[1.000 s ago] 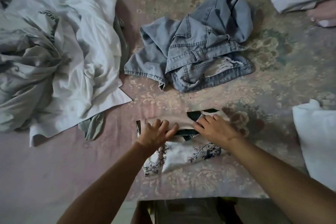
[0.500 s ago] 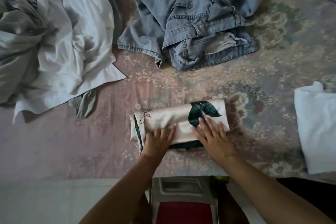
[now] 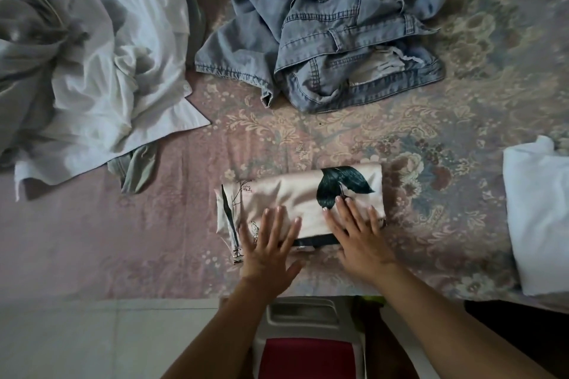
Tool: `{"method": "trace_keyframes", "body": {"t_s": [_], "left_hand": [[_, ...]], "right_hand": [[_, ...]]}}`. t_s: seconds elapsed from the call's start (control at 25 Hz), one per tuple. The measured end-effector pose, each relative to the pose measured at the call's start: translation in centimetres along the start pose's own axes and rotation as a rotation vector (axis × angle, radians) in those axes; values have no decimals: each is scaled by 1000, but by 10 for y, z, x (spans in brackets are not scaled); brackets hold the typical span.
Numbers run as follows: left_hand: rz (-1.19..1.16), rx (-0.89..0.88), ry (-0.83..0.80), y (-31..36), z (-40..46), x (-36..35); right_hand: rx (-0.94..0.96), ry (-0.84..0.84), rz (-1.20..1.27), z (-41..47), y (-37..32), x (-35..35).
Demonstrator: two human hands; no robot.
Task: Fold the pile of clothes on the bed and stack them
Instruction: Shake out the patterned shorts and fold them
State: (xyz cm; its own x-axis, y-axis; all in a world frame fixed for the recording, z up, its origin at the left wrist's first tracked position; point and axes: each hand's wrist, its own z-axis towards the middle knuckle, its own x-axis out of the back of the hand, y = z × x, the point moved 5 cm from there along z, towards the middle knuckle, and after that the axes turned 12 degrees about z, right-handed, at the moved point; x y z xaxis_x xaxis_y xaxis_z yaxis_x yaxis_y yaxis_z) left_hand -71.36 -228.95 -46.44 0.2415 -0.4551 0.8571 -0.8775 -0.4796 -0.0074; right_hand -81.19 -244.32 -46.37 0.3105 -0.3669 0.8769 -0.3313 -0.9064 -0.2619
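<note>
Two bare hands lying flat on a folded cream satin garment with a dark green leaf print (image 3: 303,197), low at centre frame of the head view on the floral pink bedspread (image 3: 431,138). Left hand (image 3: 269,251) with fingers straight and spread, pressing the garment's lower left part, gripping nothing. Right hand (image 3: 358,243) likewise flat, fingers extended, fingertips (image 3: 340,201) touching the leaf print, grasping nothing. Folded into a compact rectangle, with a dark band showing along its near edge between both hands.

Crumpled light blue denim piece (image 3: 332,37) at upper centre, unfolded, well apart from the folded garment. Heaped white and grey clothes (image 3: 89,55) filling the upper left, a grey-green scrap (image 3: 137,168) poking out beneath the heap's lower edge. Folded white cloth (image 3: 538,218) at the right edge, near the bedspread's border. Below the bed edge, at bottom centre, a white plastic stool with a dark red seat (image 3: 304,354) between both forearms, pale floor tiles (image 3: 77,344) to lower left.
</note>
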Motion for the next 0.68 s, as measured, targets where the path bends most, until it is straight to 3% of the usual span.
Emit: {"method": "trace_keyframes", "body": {"t_s": [0.04,0.24,0.48,0.68], "left_hand": [[-47,24,-12,6,-4,4],[-36,194,273,-22,43,48],[-1,87,202,-32,62,-6],[-33,135,149,-38,67,8]], "right_hand": [[8,38,14,1,-4,6],[-36,151,46,49,-22,25],[-168,92,43,55,-12,-19],[-217,113,30,59,-14,-2]]}}
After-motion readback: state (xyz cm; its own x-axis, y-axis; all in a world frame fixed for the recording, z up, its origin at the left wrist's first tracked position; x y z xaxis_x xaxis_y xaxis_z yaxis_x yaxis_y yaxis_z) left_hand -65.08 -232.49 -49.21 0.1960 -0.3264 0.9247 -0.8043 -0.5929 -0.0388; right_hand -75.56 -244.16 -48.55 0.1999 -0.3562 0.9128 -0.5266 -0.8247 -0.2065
